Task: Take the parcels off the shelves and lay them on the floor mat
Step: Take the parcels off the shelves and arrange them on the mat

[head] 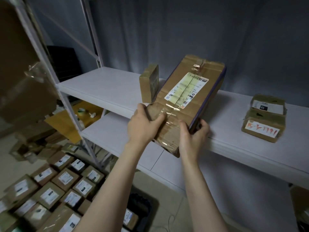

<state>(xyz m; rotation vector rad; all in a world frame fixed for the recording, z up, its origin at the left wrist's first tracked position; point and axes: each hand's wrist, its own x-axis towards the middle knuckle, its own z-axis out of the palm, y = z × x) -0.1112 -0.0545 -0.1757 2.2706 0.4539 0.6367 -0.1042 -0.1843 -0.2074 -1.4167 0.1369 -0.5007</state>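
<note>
Upper shelf [103,87] of the white rack is carrying three parcels; the lower shelf [117,136] is showing only bare board in its visible stretch. Floor mat [145,208], dark, is lying below left, with laid parcels [65,178] packing it in rows: well over a dozen, exact count being lost to blur. Judging from this, the task is running well along, with three parcels in view left to move. Large parcel [189,97], labelled and taped, is tilting with its near end overhanging the shelf's front edge, so it is the one being taken. Parcel with red writing [262,124] is sitting well apart to the right; small upright parcel [149,81] is standing just behind the large one. Left grip [143,124] is clasping the near left corner, thumb on top; right grip [194,133] is curling round the near right edge.
</note>
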